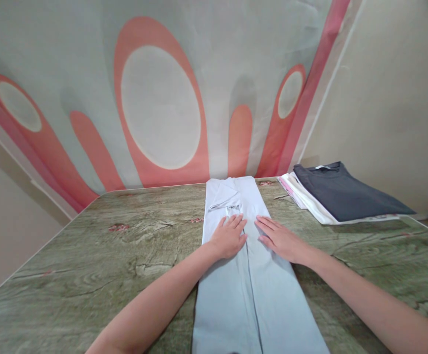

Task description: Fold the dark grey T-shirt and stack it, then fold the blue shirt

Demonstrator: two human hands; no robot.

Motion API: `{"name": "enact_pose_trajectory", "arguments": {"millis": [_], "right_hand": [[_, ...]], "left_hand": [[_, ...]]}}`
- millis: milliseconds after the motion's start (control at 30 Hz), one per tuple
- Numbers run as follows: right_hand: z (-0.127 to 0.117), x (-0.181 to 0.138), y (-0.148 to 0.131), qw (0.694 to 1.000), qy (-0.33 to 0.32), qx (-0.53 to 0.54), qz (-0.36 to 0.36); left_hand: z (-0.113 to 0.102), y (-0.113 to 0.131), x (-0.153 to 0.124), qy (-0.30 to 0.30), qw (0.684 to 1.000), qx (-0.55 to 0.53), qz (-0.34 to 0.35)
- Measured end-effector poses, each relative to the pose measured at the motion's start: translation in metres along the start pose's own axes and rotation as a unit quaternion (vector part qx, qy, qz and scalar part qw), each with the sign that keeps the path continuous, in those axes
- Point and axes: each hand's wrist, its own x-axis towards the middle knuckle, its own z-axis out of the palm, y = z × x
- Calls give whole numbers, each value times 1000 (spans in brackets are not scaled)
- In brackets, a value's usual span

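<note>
A pale blue shirt (236,295) lies folded lengthwise into a long strip, running from the table's far edge toward me. Its two side folds meet along a seam near the middle, and a sleeve is folded over at the far left part. My left hand (229,237) rests flat on the left fold with its fingers stretched forward, just below the sleeve. On the right fold lies my right hand (278,238), palm down, its fingers pointing left toward the seam. Neither hand grips the cloth.
A stack of folded garments, a dark grey T-shirt (347,191) on top of a white one (319,209), sits at the table's far right. The wood-patterned table (125,260) reaches back to a grey backdrop (88,44) with coral and white shapes.
</note>
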Motion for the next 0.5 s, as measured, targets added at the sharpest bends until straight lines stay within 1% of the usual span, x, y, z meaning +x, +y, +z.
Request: {"name": "enact_pose_trajectory", "arguments": {"millis": [167,300,400,500], "right_hand": [[5,16,12,1000,2,-12,0],[0,37,18,999,-3,-47,-14],[-7,49,9,997,6,-83,-3],[-10,49,-11,998,11,-58,-11]], "left_hand": [[3,-17,15,3,1000,23,-13],[4,-32,28,0,999,47,-16],[4,-40,36,-13,998,67,-16],[3,-45,42,-22,996,81,-19]]}}
